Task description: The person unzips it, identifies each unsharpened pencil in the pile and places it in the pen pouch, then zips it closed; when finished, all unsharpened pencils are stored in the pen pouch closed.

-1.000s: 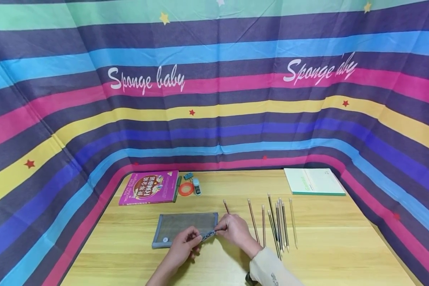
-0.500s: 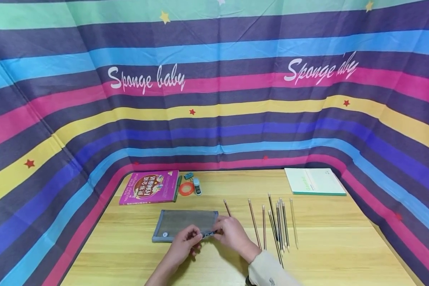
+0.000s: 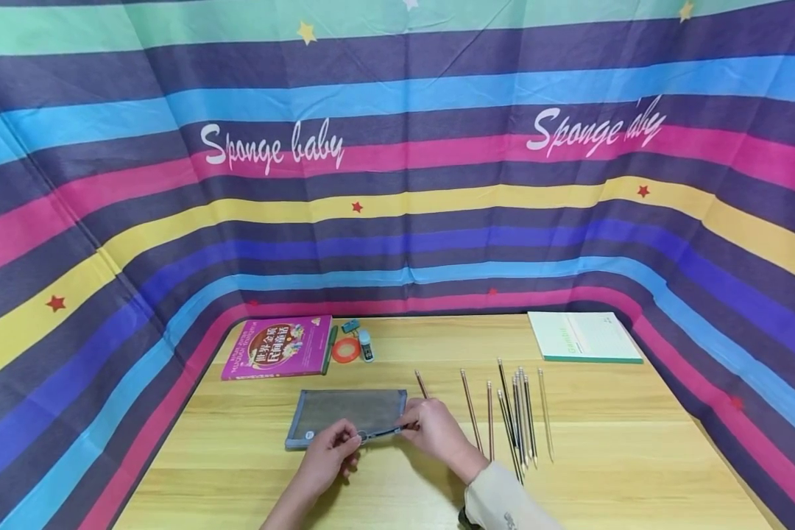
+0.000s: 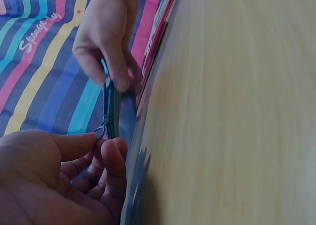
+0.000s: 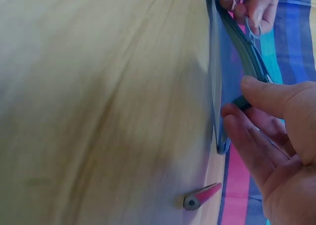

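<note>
As two bare hands meet at the near edge of a grey see-through pouch [image 3: 351, 407] on a wooden table [image 3: 205, 456], the left hand [image 3: 331, 450] pinches the small ring [image 4: 100, 131] of the zipper [image 5: 242, 42] between thumb and forefinger, while the right hand [image 3: 436, 434] grips the pouch's near right corner. Most exposed, it seems, is the pouch itself, whose thin body could buckle or skid if one hand tugs harder than the other. An outward swing of the right hand might roll the pencils to the pouch's right; the zipper could jam if its line bends or fabric folds into it, and the ring could slip the fingertips if drawn at an angle. By count: one striped curtain [image 3: 397, 162] behind the pouch; one table beneath it; two books, a purple book [image 3: 277, 350] beyond it to the left and a pale green book [image 3: 586, 335] well beyond to the right; one pouch; two hands; to its right, three reddish pencils [image 3: 472, 410], one light pencil [image 3: 546, 416] and a dark bunch [image 3: 523, 412] too tight to number; beyond it, one dark pen [image 3: 330, 350], one orange roll of tape [image 3: 335, 352], one bottle [image 3: 366, 347] and one small blue object [image 3: 350, 326]; and one ring.
</note>
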Available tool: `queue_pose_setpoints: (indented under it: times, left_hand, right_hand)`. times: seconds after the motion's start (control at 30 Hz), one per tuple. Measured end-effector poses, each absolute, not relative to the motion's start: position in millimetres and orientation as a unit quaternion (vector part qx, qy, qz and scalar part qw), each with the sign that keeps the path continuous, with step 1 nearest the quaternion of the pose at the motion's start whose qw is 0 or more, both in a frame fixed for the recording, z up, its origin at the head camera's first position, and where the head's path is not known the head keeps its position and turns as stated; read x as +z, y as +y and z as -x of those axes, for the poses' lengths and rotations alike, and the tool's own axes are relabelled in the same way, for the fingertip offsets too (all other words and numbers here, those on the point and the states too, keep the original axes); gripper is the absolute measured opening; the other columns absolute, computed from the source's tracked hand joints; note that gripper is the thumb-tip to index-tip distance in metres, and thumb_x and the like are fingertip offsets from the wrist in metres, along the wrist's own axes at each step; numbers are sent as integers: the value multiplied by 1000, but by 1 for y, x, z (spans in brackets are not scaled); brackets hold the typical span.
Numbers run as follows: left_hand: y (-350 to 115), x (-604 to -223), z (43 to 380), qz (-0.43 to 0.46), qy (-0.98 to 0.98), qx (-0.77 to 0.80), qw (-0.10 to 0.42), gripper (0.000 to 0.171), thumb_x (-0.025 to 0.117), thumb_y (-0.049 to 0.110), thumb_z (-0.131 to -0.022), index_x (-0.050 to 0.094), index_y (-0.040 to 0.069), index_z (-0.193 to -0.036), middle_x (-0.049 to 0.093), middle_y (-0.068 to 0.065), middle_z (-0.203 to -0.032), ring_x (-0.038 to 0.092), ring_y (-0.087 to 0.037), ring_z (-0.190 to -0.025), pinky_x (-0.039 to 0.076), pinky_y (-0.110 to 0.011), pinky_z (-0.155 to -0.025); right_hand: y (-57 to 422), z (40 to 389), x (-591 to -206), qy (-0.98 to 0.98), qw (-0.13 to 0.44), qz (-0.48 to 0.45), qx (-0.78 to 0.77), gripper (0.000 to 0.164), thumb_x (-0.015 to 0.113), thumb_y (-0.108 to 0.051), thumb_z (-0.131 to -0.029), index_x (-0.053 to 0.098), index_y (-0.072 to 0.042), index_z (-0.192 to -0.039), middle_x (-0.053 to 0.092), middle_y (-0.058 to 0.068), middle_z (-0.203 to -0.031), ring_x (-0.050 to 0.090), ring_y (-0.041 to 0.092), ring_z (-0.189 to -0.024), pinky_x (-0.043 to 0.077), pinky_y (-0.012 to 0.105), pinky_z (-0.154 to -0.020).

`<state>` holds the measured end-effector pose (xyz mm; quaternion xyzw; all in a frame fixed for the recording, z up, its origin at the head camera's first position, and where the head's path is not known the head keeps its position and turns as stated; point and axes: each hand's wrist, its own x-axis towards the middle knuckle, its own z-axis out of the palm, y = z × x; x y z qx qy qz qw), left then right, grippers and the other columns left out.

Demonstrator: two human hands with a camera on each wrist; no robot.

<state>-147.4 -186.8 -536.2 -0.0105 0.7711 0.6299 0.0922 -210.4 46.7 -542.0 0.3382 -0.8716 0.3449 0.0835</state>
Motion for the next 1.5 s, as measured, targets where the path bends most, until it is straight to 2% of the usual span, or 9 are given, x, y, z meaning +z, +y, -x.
queue_pose_setpoints:
  times: [0.3, 0.63, 0.9, 1.1, 1.33, 1.5]
  left_hand:
    - [-218, -536, 143, 60, 788, 611, 54, 7, 62, 5, -100, 59, -1, -98, 56, -6, -82, 59, -17, -63, 53, -23, -48]
    - [-244, -535, 142, 82, 790, 606, 53, 8, 61, 5, -100, 58, -2, -100, 55, -6, -82, 60, -18, -65, 55, -25, -50]
    - [-275, -539, 140, 127, 794, 594, 12, 5, 58, 0, -100, 58, -5, -100, 58, -9, -80, 60, -18, -64, 54, -25, -51]
    - [-284, -541, 140, 122, 786, 605, 17, 7, 57, 1, -100, 56, -6, -102, 57, -9, -80, 59, -18, -65, 54, -25, -52]
    - [-284, -540, 138, 134, 794, 592, 18, 6, 57, 2, -101, 57, -4, -102, 57, -10, -82, 60, -20, -67, 55, -27, -52]
    - [-283, -536, 137, 118, 854, 507, 11, 7, 64, 8, -100, 61, 3, -102, 61, -8, -87, 57, -16, -72, 53, -25, -56]
  right_hand:
    - [57, 214, -538, -872, 65, -322, 362, 15, 85, 1, -78, 83, -8, -89, 72, -2, -84, 66, 2, -73, 58, 11, -68]
    - [61, 214, -536, -872, 61, -317, 368, 16, 84, 4, -79, 83, -8, -90, 74, -1, -86, 68, 4, -75, 58, 11, -68]
    - [70, 218, -537, -872, 50, -290, 392, 14, 83, 3, -80, 82, -7, -89, 75, 4, -89, 71, 10, -76, 59, 12, -67]
    - [73, 219, -537, -874, 51, -282, 392, 13, 84, 1, -79, 82, -8, -89, 76, 4, -89, 71, 11, -75, 59, 12, -66]
    - [71, 217, -538, -873, 59, -288, 390, 15, 84, 4, -78, 82, -7, -88, 76, 5, -87, 70, 9, -72, 58, 12, -64]
    - [72, 217, -536, -870, 44, -284, 399, 15, 83, 4, -79, 82, -6, -90, 75, 4, -87, 71, 10, -73, 58, 11, -65]
